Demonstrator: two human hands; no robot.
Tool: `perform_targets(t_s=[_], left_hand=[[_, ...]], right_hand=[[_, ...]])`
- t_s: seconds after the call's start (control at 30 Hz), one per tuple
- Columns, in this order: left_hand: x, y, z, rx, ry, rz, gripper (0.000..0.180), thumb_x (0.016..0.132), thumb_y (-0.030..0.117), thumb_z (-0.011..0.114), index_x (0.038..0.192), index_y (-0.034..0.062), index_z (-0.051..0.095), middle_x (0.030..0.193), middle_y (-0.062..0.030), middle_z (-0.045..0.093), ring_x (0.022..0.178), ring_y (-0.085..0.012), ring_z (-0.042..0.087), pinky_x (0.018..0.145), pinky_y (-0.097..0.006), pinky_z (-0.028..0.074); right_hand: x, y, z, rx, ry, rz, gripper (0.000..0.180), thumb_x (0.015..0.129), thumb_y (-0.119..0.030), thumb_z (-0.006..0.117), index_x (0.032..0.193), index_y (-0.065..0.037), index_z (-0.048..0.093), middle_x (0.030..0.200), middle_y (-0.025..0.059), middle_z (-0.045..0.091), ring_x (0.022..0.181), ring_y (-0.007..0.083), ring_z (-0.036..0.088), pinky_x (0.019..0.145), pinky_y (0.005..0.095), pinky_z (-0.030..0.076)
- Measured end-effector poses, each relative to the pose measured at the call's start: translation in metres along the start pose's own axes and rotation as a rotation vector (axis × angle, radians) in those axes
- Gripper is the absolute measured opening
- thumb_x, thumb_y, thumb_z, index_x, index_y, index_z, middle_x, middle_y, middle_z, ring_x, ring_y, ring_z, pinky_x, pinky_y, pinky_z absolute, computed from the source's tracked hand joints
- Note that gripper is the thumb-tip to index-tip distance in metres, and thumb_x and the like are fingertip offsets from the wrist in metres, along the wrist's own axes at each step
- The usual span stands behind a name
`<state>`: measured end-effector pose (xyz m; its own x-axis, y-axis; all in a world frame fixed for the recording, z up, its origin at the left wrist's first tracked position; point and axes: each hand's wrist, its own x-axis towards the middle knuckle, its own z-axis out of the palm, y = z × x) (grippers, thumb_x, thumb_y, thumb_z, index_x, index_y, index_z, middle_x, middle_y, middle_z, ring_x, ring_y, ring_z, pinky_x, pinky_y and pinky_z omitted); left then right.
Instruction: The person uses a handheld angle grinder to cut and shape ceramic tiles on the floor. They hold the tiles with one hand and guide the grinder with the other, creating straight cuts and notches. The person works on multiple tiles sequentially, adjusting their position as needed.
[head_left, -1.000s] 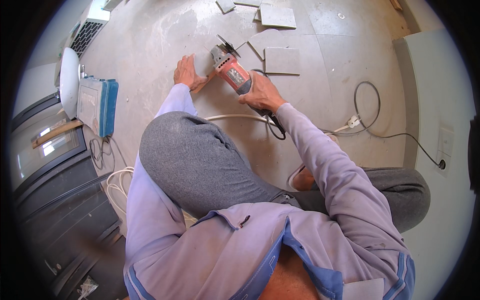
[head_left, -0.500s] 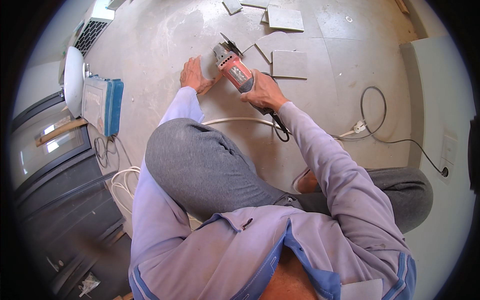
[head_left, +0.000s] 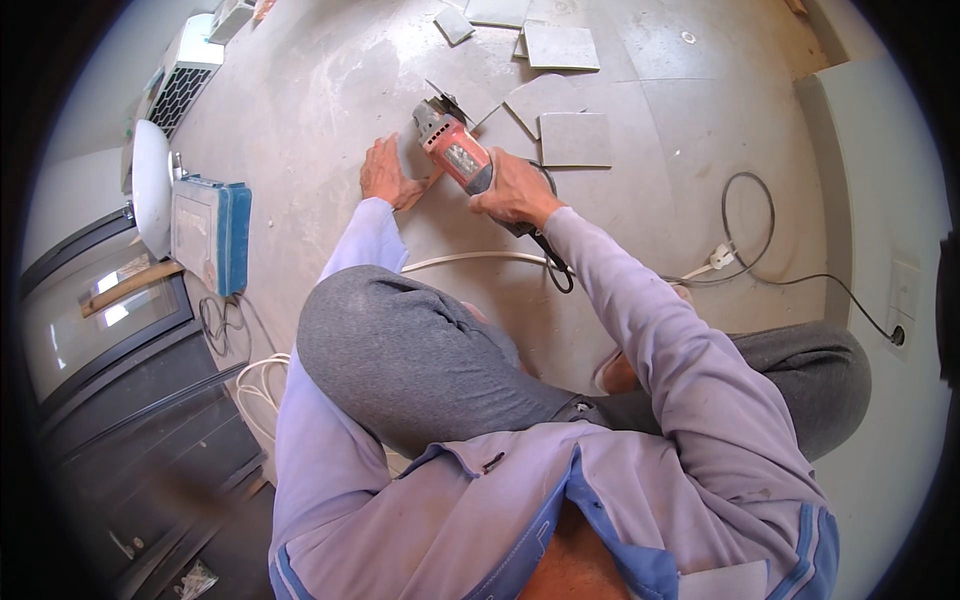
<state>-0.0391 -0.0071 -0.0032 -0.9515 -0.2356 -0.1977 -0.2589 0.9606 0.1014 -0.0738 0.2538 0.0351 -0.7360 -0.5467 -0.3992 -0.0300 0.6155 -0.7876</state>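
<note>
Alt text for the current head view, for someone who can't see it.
The person's right hand grips a red and grey angle grinder, its disc at the far end, while the left hand is spread to its left. Flat grey tiles lie on the floor ahead and to the right; a blue case stands at left.

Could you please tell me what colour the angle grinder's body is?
The angle grinder's body is mainly red, seen best in the head view.

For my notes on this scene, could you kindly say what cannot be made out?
Head view:
Part of the angle grinder: covered by the right hand.
Part of the uppermost tile: cut off by the top edge.
Brown shape at lower left: too blurred to identify.
</note>
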Motion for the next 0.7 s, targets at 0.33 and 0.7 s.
perform_targets(t_s=[0.33,0.7], left_hand=[[-0.005,0.001,-0.002,-0.001,0.097,0.049,0.102,0.064,0.044,0.09,0.144,0.0028,0.043,0.135,-0.0184,0.053,0.128,-0.0361,0.05,0.11,-0.045,0.043],[-0.003,0.008,-0.009,-0.032,0.053,0.057,0.102,0.062,0.051,0.089,0.142,0.0037,0.046,0.133,-0.0159,0.054,0.125,-0.0348,0.052,0.106,-0.045,0.045]], right_hand=[[0.012,-0.013,-0.002,0.049,0.009,-0.037,0.065,0.063,-0.031,0.077,0.115,0.003,0.06,0.103,0.0276,0.07,0.097,0.0425,0.069,0.087,0.0442,0.054],[0.036,-0.009,0.015,0.059,0.06,-0.007,0.061,0.063,-0.031,0.076,0.112,0.0,0.06,0.102,0.0259,0.07,0.097,0.0421,0.068,0.086,0.0456,0.054]])
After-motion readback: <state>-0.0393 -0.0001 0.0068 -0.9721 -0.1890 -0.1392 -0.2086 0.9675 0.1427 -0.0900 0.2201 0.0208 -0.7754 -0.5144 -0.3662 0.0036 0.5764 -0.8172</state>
